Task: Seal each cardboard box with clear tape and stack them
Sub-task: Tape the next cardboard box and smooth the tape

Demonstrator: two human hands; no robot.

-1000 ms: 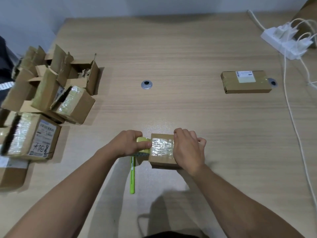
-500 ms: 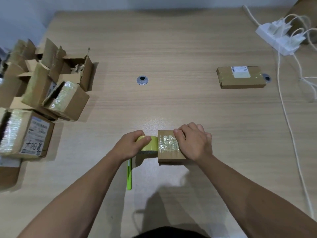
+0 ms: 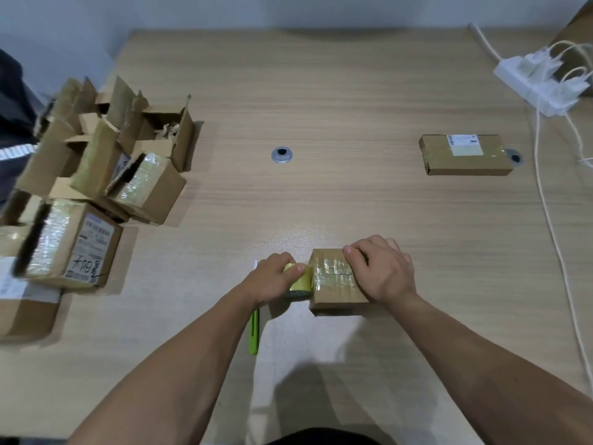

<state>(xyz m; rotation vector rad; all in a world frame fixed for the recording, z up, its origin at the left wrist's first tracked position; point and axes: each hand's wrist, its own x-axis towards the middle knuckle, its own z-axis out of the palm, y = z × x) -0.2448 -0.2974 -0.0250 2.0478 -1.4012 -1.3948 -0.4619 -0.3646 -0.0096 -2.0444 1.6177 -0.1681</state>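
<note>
The tape roll (image 3: 301, 279) in the left hand (image 3: 272, 277) now sits farther left, clear of the cardboard box (image 3: 333, 297) edge, and the box is farther right of the green pen (image 3: 254, 335).

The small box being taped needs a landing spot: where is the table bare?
Bare table runs between the metal grommet and the flat sealed box, and beyond both to the far edge. Crowded: the box pile at left; the power strip at far right.

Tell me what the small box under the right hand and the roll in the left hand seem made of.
The small box: matte brown cardboard, plain dull faces; a glossy, wrinkled clear film band glints across its top. The roll: shiny plastic tape, yellowish when wound, probably the same clear film.
</note>
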